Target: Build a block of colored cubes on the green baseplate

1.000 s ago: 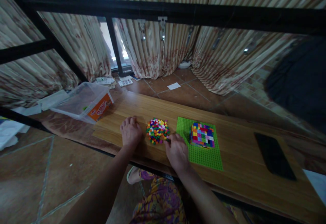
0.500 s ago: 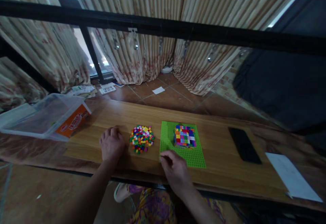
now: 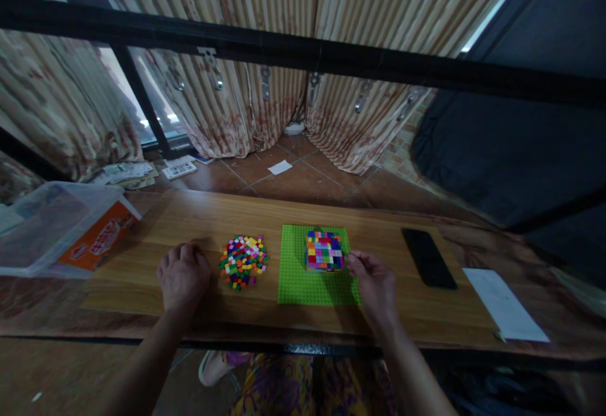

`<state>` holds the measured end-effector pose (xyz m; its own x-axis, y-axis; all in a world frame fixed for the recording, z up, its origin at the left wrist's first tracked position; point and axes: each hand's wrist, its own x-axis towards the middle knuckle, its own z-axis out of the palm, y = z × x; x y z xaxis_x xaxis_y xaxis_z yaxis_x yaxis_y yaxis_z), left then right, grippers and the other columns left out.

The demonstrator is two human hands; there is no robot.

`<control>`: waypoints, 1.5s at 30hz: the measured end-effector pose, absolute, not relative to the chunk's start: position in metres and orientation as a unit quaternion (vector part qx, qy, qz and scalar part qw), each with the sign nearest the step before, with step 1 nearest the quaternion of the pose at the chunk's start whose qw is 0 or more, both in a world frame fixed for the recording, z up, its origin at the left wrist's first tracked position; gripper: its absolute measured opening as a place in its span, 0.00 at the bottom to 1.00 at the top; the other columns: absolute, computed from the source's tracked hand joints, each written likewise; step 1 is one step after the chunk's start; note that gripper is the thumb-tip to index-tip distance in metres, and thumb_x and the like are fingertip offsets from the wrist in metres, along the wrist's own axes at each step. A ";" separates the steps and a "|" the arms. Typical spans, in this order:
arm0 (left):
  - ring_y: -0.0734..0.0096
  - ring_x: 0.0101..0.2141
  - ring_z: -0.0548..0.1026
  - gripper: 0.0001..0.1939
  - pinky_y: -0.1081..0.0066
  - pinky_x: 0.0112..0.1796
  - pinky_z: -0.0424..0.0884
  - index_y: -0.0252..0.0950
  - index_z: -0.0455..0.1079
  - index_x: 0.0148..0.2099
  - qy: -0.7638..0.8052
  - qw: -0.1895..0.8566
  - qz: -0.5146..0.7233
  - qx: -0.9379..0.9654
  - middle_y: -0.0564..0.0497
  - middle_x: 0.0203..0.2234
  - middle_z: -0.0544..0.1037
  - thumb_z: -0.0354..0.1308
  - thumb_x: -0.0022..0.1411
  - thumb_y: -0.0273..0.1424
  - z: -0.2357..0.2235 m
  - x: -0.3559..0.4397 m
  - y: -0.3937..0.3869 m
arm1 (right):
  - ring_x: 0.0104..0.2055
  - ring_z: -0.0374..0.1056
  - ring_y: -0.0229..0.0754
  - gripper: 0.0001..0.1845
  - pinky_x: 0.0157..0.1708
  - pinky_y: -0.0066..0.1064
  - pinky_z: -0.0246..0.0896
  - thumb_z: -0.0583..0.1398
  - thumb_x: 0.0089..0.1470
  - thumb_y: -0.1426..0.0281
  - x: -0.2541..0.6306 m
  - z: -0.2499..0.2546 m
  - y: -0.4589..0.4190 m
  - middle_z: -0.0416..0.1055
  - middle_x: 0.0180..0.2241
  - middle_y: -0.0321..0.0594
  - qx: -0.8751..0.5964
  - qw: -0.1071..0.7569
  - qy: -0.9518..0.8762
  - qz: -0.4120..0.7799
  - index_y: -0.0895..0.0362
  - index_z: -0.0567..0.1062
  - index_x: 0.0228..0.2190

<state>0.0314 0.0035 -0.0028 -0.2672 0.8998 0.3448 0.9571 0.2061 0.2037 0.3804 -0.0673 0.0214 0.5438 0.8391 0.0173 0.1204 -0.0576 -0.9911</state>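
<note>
A block [image 3: 324, 252] built of small multicoloured bricks stands on the green baseplate [image 3: 293, 290]. My right hand [image 3: 376, 280] is at the right side of this block, thumb and index finger pinched together. Whatever sits between those fingertips is too small to make out. On the wood left of the baseplate lies a loose pile of tiny coloured bricks [image 3: 242, 261]. My left hand [image 3: 184, 277] rests on the board left of the pile, palm down, with loosely bent fingers slightly apart and nothing visible in them.
A clear plastic box [image 3: 42, 226] with an orange label stands at the left end of the wooden board [image 3: 189, 211]. To the right lie a black phone [image 3: 428, 258] and a white sheet of paper [image 3: 506, 305]. A dark metal bar [image 3: 284, 50] crosses beyond the table.
My right hand has moved from the baseplate's near-left corner to the right side of the brick block. My left hand stays beside the pile. The whole view has shifted.
</note>
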 end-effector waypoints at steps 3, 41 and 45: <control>0.53 0.45 0.69 0.15 0.57 0.44 0.66 0.32 0.70 0.46 -0.768 0.078 -0.187 -0.607 0.38 0.43 0.74 0.47 0.61 0.31 -0.001 0.032 0.003 | 0.30 0.69 0.40 0.14 0.34 0.32 0.63 0.66 0.42 0.59 0.385 0.017 -0.052 0.76 0.27 0.37 -0.648 0.592 -0.359 0.317 0.57 0.78 0.28; 0.54 0.46 0.67 0.16 0.57 0.46 0.62 0.34 0.70 0.48 -0.780 0.059 -0.201 -0.589 0.40 0.45 0.72 0.45 0.63 0.31 -0.003 0.035 0.001 | 0.25 0.69 0.40 0.19 0.29 0.32 0.64 0.69 0.35 0.56 0.378 0.007 -0.040 0.77 0.24 0.41 -0.682 0.590 -0.305 0.306 0.60 0.80 0.25; 0.53 0.46 0.67 0.17 0.57 0.47 0.62 0.34 0.70 0.47 -0.778 0.061 -0.204 -0.591 0.40 0.44 0.73 0.44 0.63 0.32 -0.004 0.034 0.002 | 0.24 0.68 0.37 0.20 0.27 0.29 0.62 0.68 0.38 0.55 0.378 0.010 -0.053 0.76 0.25 0.40 -0.668 0.629 -0.261 0.299 0.60 0.78 0.25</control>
<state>0.0341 0.0016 -0.0040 -0.2947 0.8949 0.3351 0.9444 0.2192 0.2451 0.3779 -0.0529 0.0096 0.6849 0.7251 -0.0722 -0.0288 -0.0720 -0.9970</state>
